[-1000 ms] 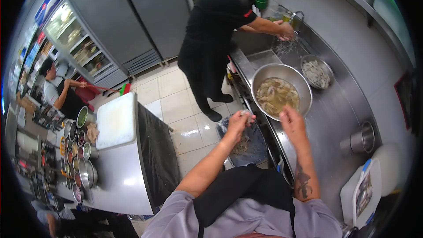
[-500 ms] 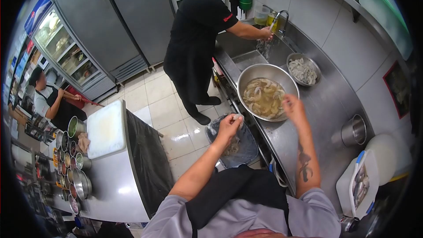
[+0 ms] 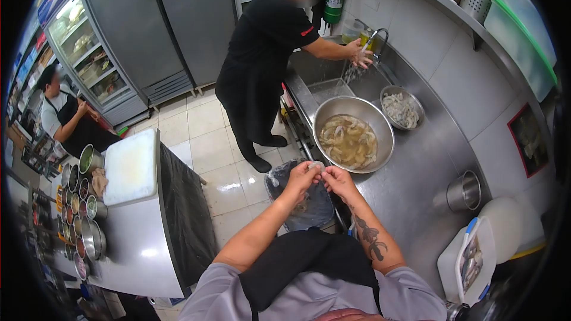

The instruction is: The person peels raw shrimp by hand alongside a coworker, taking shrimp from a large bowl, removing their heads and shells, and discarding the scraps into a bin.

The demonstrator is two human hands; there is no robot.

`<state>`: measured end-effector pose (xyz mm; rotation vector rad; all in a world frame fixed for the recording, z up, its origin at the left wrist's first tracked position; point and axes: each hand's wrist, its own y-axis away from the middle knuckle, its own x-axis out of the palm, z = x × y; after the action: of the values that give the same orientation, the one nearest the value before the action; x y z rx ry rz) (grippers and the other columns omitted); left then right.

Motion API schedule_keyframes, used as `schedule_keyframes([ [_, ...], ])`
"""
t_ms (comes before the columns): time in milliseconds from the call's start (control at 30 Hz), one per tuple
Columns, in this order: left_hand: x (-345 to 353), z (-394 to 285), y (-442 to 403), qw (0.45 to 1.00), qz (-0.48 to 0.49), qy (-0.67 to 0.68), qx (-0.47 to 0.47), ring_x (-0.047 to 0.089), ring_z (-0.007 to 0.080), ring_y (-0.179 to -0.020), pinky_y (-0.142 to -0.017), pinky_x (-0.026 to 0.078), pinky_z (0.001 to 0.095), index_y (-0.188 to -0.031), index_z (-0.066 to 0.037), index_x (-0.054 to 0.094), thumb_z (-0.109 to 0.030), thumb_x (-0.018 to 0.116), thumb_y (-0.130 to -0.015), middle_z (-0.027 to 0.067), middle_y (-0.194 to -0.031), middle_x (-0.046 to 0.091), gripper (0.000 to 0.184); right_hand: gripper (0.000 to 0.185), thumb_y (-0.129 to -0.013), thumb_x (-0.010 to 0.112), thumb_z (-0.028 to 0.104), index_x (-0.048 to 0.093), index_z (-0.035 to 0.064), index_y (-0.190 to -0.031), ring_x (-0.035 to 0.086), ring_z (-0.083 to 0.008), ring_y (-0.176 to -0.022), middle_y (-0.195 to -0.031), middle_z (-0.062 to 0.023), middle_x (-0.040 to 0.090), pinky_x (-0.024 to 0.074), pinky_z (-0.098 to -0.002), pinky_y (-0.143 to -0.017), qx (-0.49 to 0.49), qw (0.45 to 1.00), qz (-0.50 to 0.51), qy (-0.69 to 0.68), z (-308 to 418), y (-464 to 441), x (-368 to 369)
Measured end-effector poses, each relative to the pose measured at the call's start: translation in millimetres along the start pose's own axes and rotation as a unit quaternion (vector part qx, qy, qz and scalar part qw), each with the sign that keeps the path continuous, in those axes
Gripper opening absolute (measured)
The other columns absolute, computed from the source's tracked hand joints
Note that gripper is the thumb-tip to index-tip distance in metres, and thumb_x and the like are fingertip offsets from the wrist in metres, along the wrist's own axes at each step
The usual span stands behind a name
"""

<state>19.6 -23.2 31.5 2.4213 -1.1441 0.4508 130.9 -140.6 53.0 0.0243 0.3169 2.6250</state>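
Note:
Fingertips of my left hand pinch a small pale shrimp. My right hand meets it from the other side, its fingers closed on the same shrimp. Both are just in front of a large steel bowl, where unpeeled-looking shrimp lie in murky yellowish liquid. Behind that bowl, a smaller metal bowl holds a pile of paler, greyish shrimp. Below my hands stands a bin lined with a dark plastic bag, with scraps inside.
A co-worker in black rinses their hands under the running faucet. On the steel counter are a metal pot and a white tub. A white cutting board lies on the left table. Another person stands far left.
My right hand has come back from over the large bowl to join my left at the shrimp. The co-worker's hands have spread under the water.

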Motion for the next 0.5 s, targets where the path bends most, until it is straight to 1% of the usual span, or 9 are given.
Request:
schedule_keyframes([
  [33,-0.8,-0.4,0.0,1.000,0.004,0.012,-0.003,0.060,0.0065,-0.071,-0.062,0.048,0.0198,-0.100,-0.006,0.062,-0.020,0.064,-0.093,-0.0002,-0.084,0.065,0.015,0.016,-0.097,0.056,0.022,0.062,0.0062,-0.097,0.055,-0.0049,-0.062,-0.075,0.0018,0.059,0.0455,-0.0192,-0.053,0.000,1.000,0.003,0.006,-0.8,-0.5,1.1],
  [133,-2.3,-4.1,2.9,1.000,0.002,0.010,-0.004,0.060,0.0065,-0.072,-0.063,0.048,0.0205,-0.099,-0.008,0.062,-0.021,0.064,-0.093,-0.0012,-0.083,0.065,0.014,0.022,-0.099,0.051,0.024,0.061,0.0058,-0.091,0.056,-0.0069,-0.062,-0.073,0.0007,0.057,0.0462,-0.0203,-0.053,-0.002,0.999,0.017,-0.044,-3.0,1.2,6.7],
  [267,-6.4,-9.0,7.1,0.998,-0.012,0.048,-0.033,0.060,0.0068,-0.073,-0.066,0.048,0.0215,-0.098,-0.010,0.062,-0.022,0.064,-0.093,-0.0020,-0.082,0.064,0.013,0.023,-0.099,0.052,0.023,0.060,0.0050,-0.089,0.055,-0.0077,-0.061,-0.074,-0.0001,0.056,0.0461,-0.0212,-0.053,-0.001,0.998,0.022,-0.052,1.2,4.8,13.9],
  [367,-11.9,-4.3,4.1,0.996,-0.008,0.077,-0.039,0.061,0.0079,-0.075,-0.068,0.049,0.0230,-0.098,-0.011,0.062,-0.022,0.062,-0.094,-0.0012,-0.084,0.066,0.011,0.024,-0.099,0.051,0.022,0.060,0.0043,-0.086,0.054,-0.0084,-0.060,-0.072,-0.0007,0.055,0.0457,-0.0224,-0.054,-0.023,0.999,0.026,-0.038,4.3,4.8,17.4],
  [433,-12.9,0.5,12.6,0.995,0.012,0.099,-0.031,0.063,0.0087,-0.077,-0.069,0.049,0.0232,-0.097,-0.011,0.062,-0.022,0.060,-0.095,0.0003,-0.087,0.067,0.011,0.024,-0.099,0.051,0.021,0.060,0.0041,-0.084,0.052,-0.0085,-0.059,-0.069,-0.0009,0.054,0.0449,-0.0228,-0.054,-0.033,0.998,0.029,-0.034,2.1,13.3,20.6],
  [467,-14.0,0.8,13.5,0.995,0.010,0.099,-0.025,0.064,0.0102,-0.077,-0.068,0.050,0.0241,-0.097,-0.010,0.062,-0.021,0.058,-0.096,0.0029,-0.090,0.069,0.011,0.024,-0.099,0.051,0.021,0.060,0.0041,-0.084,0.052,-0.0085,-0.059,-0.069,-0.0009,0.054,0.0449,-0.0228,-0.054,-0.033,0.999,0.026,-0.035,2.4,13.5,22.3],
  [500,-14.6,-1.7,14.9,0.995,0.013,0.098,-0.029,0.064,0.0102,-0.077,-0.068,0.050,0.0241,-0.097,-0.010,0.062,-0.021,0.058,-0.096,0.0029,-0.090,0.069,0.011,0.023,-0.098,0.051,0.020,0.060,0.0040,-0.084,0.052,-0.0080,-0.059,-0.069,-0.0006,0.054,0.0446,-0.0226,-0.054,-0.034,0.998,0.032,-0.033,4.7,13.6,25.0],
])
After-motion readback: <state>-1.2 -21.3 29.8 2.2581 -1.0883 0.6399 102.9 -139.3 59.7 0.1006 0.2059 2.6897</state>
